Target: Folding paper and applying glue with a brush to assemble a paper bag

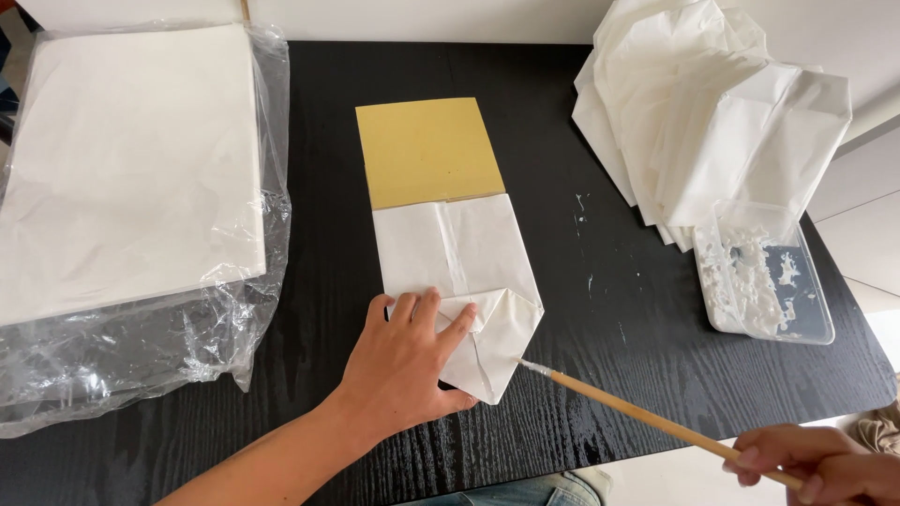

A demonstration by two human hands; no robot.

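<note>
My left hand [408,361] lies flat on the folded near end of a white paper bag [457,253] on the black table [562,141], pressing the folds down. A yellow-brown cardboard sheet [428,150] sticks out of the bag's far end. My right hand [825,468], at the lower right, grips the end of a long thin wooden brush [637,412]. The brush tip touches the bag's folded corner by my left thumb.
A stack of white paper sheets [131,159] in clear plastic wrap lies at the left. A pile of finished white paper bags [712,112] sits at the back right. In front of it stands a clear plastic tray [816,323] smeared with white paste.
</note>
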